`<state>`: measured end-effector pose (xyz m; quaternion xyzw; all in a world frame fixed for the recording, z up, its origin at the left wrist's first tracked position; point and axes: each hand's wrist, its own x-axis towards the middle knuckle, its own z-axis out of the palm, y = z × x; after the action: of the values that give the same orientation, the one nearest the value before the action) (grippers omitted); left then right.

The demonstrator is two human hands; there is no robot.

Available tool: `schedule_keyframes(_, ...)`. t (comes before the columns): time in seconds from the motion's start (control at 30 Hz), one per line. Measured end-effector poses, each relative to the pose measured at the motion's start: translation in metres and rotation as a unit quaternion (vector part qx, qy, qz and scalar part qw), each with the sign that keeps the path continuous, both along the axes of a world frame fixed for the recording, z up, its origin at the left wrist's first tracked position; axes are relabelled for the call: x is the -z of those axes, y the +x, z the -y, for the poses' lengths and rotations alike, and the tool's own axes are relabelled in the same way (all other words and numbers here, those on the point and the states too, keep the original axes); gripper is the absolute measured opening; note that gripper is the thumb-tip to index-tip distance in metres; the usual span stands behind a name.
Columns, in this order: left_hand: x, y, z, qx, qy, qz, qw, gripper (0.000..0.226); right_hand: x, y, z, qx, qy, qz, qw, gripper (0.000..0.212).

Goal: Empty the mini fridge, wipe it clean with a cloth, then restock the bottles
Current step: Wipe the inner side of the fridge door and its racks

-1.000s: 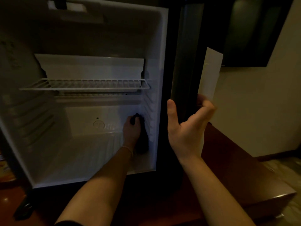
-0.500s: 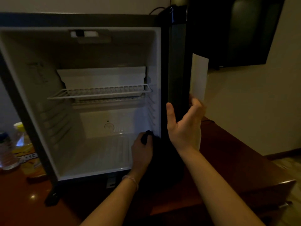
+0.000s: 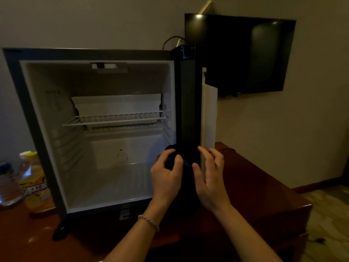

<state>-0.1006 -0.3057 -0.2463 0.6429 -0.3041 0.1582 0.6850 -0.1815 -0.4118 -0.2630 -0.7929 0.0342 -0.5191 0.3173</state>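
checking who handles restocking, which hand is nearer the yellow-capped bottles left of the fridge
Left. The left hand, gripping a dark blue cloth at the fridge's right front edge, is closer to the yellow-capped bottles; the right hand is farther right, by the open black door.

The mini fridge [image 3: 56, 148] at the left of the frame looks like smooth white plastic inside, with a thin wire shelf [image 3: 115, 119] across it. Low in the middle, the dark cloth [image 3: 172, 159] looks soft. The bench [image 3: 255, 186] below is shiny brown wood, and the bottles [image 3: 34, 178] at the far left are clear plastic.
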Motion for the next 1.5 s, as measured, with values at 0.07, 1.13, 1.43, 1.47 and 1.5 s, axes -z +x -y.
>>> schedule_keyframes(0.07, -0.014, -0.010, -0.002, 0.041, -0.064, -0.026, 0.997, 0.014, -0.008, -0.010, -0.007, -0.066, -0.001, -0.002, 0.998, 0.050)
schedule_keyframes(1.13, -0.216, 0.049, 0.053, -0.176, 0.110, 0.336, 0.919, 0.087, -0.154, 0.022, 0.076, 0.215, -0.219, 0.155, 0.939, 0.043)
schedule_keyframes(1.43, -0.193, 0.052, 0.070, -0.040, -0.014, 0.276, 0.960, 0.103, -0.154, 0.032, 0.072, 0.247, -0.225, 0.114, 0.936, 0.052)
schedule_keyframes(1.47, -0.190, 0.051, 0.071, -0.041, -0.025, 0.270, 0.962, 0.104, -0.154, 0.033, 0.071, 0.254, -0.226, 0.113, 0.933, 0.050)
schedule_keyframes(1.5, -0.187, 0.050, 0.072, -0.046, -0.038, 0.260, 0.964, 0.105, -0.154, 0.034, 0.071, 0.260, -0.228, 0.113, 0.932, 0.048)
